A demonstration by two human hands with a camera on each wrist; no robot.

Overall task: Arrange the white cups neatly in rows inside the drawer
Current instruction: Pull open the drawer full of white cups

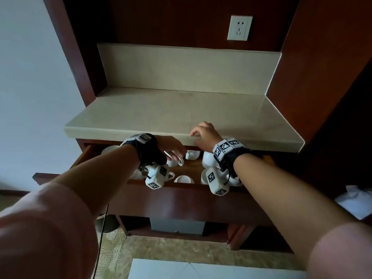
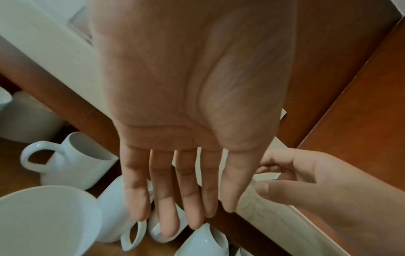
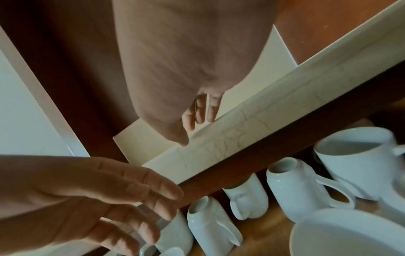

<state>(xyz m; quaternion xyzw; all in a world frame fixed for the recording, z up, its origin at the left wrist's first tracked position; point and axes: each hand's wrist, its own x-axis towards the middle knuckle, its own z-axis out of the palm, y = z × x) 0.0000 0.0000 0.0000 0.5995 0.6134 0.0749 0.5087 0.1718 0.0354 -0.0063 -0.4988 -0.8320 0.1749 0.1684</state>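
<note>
The wooden drawer stands pulled out beneath the counter. Several white cups lie jumbled in it, some tipped on their sides. My left hand reaches into the drawer palm down with its fingers straight, the tips just over a tipped cup; it holds nothing. My right hand is above the counter's front edge with its fingers loosely curled and nothing in them. I cannot tell whether it touches the stone.
A beige marble counter overhangs the back of the drawer, with dark wood walls on both sides. A wall socket sits up high. A grey box is in the compartment below, and white paper lies at the right.
</note>
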